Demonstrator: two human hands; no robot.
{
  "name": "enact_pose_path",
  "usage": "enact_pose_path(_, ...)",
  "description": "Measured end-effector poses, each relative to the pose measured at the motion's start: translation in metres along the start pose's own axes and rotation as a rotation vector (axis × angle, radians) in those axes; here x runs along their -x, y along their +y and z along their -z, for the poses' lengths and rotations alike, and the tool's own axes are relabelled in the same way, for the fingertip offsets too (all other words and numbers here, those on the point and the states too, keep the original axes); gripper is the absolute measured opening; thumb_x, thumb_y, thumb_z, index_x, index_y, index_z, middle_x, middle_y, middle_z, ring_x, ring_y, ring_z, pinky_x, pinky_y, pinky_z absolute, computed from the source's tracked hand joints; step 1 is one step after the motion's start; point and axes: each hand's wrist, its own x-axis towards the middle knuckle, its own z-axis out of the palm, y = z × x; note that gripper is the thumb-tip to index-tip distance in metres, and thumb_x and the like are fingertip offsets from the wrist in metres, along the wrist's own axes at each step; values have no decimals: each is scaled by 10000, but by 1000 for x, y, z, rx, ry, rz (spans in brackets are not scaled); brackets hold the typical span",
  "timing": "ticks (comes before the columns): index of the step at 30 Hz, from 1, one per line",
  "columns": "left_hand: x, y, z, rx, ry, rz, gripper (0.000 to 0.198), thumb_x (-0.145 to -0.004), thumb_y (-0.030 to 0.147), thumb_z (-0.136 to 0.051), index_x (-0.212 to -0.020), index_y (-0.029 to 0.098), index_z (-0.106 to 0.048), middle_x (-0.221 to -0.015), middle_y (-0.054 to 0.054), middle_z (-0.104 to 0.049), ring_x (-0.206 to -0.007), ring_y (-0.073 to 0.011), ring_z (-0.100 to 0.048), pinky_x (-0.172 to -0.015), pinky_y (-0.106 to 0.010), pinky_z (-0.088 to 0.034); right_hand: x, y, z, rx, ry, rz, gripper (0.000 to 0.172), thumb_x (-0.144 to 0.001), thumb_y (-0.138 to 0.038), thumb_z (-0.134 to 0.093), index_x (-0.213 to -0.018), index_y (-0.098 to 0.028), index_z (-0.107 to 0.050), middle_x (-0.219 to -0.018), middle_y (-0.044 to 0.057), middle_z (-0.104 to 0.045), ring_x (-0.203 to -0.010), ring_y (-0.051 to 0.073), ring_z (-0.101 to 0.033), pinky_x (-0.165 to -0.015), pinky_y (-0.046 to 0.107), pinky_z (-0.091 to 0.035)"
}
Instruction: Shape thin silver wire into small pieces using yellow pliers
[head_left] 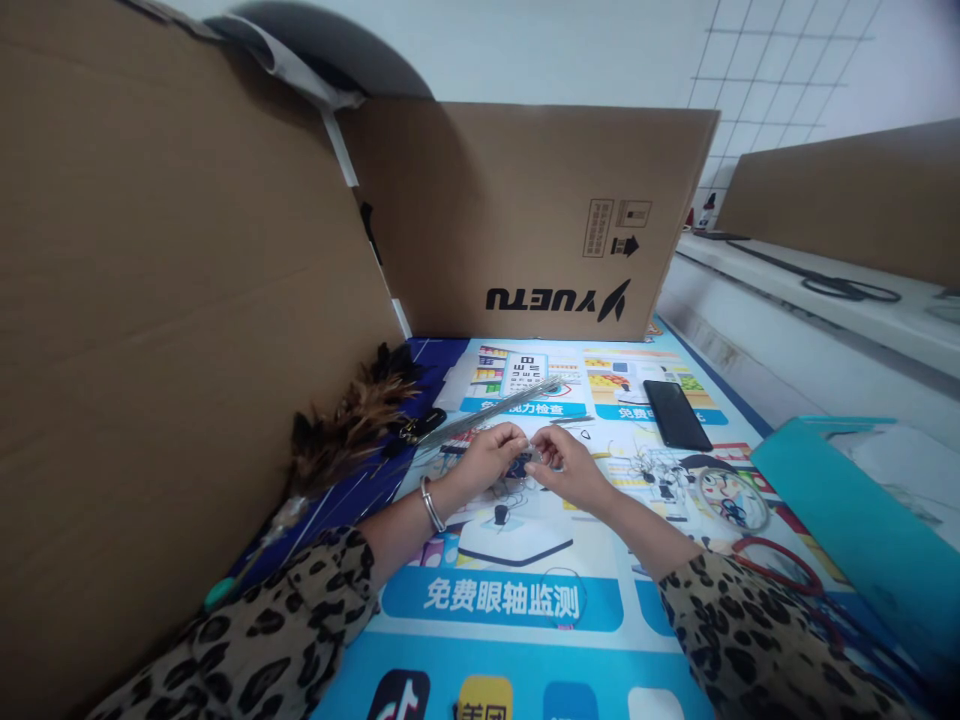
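at far left a cardboard wall point(150, 300) closes off your side. a feather duster point(352, 420) lies at its foot, on the edge of the printed mat point(525, 640). a bundle of thin metal wires point(499, 405) lies on the mat just beyond your left hand point(487, 458).

your left hand, with a metal bangle point(430, 503) at the wrist, is closed to a pinch on a small dark piece point(517, 467). this piece is held between both hands, just above the middle of the mat. it is too small to identify. your right hand point(566, 468) meets it from the other side, fingers curled, fingertips pinched on the same piece.

readable markings:
- the cardboard panel point(525, 220) behind reads "yuetu", upside down.
- the mat reads "免费眼轴监测" on the blue strip near you.

right of your hands a black phone point(677, 415) lies flat, screen dark. nearer lie wire rings point(731, 497). a teal tray point(847, 500) stands at the right edge. scissors point(847, 288) lie on the white bench point(787, 330) beyond.
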Motion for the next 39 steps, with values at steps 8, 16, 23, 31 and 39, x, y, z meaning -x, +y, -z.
enact_pose_path(8,0,1,-1,-38,-6,-1,226,-797,361,-473,-755,142,-510,-492,60,-386,-424,-58,-338,-403,-167,-265,0,0,0,6,-5,-15,212,-696,-261,-574,-876,-209,-473,-804,-16,-495,-638,91,-453,-586,230,-390)
enact_pose_path(16,-1,-3,0,-87,8,-26,219,-798,347,-467,-752,138,-516,-509,58,-399,-443,-57,-352,-431,-169,-288,-1,0,1,0,-4,-18,176,-700,-268,-572,-830,-207,-470,-770,-22,-492,-625,92,-450,-588,233,-384)
enact_pose_path(23,-3,-6,1,-126,3,-32,224,-806,347,-451,-762,139,-521,-522,53,-408,-456,-63,-363,-440,-175,-293,0,2,1,-13,5,-10,150,-707,-269,-569,-797,-204,-468,-717,-31,-481,-607,92,-437,-581,231,-367)
enact_pose_path(31,-1,2,2,-166,52,-78,201,-790,321,-460,-737,138,-526,-538,42,-415,-501,-79,-371,-473,-189,-303,-1,2,1,14,17,50,108,-719,-247,-562,-676,-195,-478,-687,-18,-466,-641,104,-428,-578,225,-362)
enact_pose_path(39,-1,1,2,-252,55,-154,197,-811,296,-434,-729,141,-523,-568,37,-420,-546,-86,-383,-509,-195,-313,-2,7,0,-33,107,-51,125,-752,-285,-533,-680,-197,-481,-650,-33,-467,-571,88,-417,-536,216,-361)
